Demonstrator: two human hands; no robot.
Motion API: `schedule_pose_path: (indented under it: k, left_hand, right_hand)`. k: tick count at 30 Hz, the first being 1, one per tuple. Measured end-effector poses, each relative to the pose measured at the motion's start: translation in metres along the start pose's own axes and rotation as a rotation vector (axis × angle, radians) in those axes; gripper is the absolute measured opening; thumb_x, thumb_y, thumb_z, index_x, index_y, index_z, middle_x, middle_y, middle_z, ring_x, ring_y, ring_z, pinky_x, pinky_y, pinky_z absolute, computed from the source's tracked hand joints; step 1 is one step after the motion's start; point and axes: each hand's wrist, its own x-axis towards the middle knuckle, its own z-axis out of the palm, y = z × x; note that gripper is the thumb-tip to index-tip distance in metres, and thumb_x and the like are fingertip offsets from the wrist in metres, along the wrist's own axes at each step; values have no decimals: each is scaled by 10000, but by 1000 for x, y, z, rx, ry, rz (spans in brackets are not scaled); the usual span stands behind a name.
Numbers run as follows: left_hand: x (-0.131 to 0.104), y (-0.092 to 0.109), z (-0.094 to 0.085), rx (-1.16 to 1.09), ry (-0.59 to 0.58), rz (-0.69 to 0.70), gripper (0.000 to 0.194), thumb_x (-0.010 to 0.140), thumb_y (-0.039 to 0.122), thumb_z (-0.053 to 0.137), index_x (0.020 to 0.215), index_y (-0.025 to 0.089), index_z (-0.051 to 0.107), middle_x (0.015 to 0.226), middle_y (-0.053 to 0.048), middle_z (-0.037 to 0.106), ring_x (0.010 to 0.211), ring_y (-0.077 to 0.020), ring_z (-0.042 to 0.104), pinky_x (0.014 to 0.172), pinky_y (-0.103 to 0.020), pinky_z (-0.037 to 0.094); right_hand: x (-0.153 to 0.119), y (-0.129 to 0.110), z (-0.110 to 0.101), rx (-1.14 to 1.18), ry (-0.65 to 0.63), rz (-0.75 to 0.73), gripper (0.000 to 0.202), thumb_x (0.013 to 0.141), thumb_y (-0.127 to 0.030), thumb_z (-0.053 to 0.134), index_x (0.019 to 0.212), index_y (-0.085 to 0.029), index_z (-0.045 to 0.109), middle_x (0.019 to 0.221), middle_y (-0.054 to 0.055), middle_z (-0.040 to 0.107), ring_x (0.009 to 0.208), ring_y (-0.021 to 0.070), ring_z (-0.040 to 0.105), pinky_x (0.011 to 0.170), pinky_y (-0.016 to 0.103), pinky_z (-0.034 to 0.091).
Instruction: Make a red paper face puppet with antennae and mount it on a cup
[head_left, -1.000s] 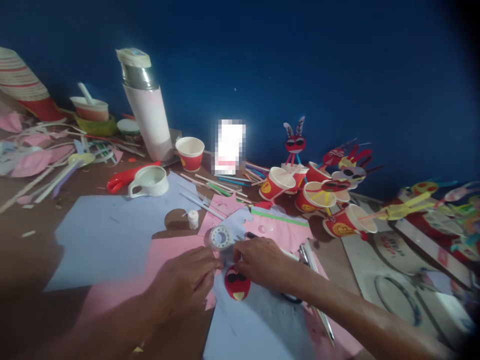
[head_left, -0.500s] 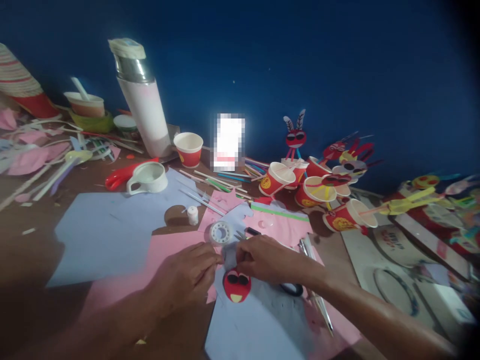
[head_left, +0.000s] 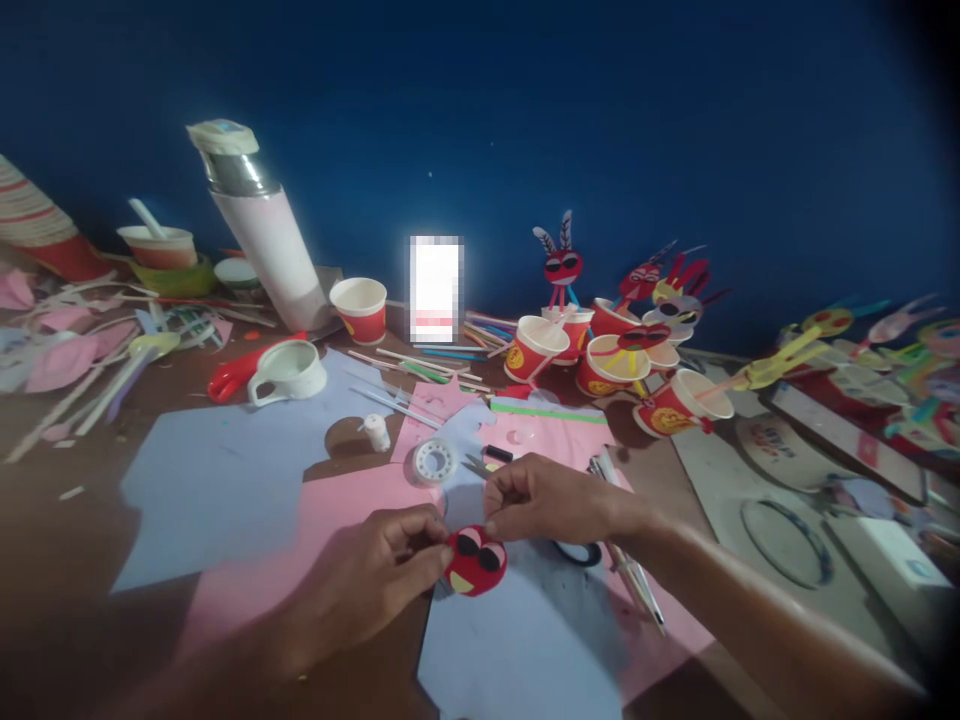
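My left hand (head_left: 375, 575) has its fingers close together at the left rim of the red paper face (head_left: 477, 572); my right hand's (head_left: 540, 500) curl at its upper rim. Whether either pair pinches, I can't tell. The face looks light, thin and easily creased, best taken by its rim. Beneath is blue paper (head_left: 517, 650), towards the worktop's (head_left: 367, 680) near edge.
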Motion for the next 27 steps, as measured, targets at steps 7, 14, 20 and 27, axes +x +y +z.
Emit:
schedule_pose_path:
  k: [7, 14, 20, 27]
  left_hand:
    - [3, -9, 5, -298, -7, 50, 226, 819, 328, 561, 668, 166, 514, 551, 49, 470, 502, -80, 418, 492, -195, 329]
    - [2, -2, 7, -329, 42, 40, 244, 808, 335, 583, 653, 165, 501, 538, 48, 476, 487, -74, 412, 476, -187, 324]
    - [2, -8, 8, -321, 39, 80, 284, 842, 393, 575, 683, 169, 503, 588, 30, 490, 536, -103, 472, 529, -229, 385]
    - [0, -5, 9, -222, 80, 49, 237, 839, 323, 554, 668, 164, 513, 560, 34, 490, 523, -93, 434, 511, -214, 357]
  right_hand:
    - [-6, 2, 14, 171, 180, -102, 237, 752, -369, 669, 735, -161, 556, 632, -62, 461, 556, 69, 353, 516, 210, 267]
    - [-12, 18, 34, 318, 343, -169, 396, 796, -547, 613, 813, -152, 592, 630, -49, 457, 554, 76, 372, 516, 214, 280]
    - [-7, 27, 55, 281, 379, -132, 312, 784, -463, 629, 749, -156, 592, 677, -11, 557, 621, 114, 474, 604, 249, 368]
    - [-2, 23, 64, 189, 465, -82, 135, 765, -278, 571, 698, -161, 570, 627, -30, 522, 584, 106, 427, 566, 248, 324]
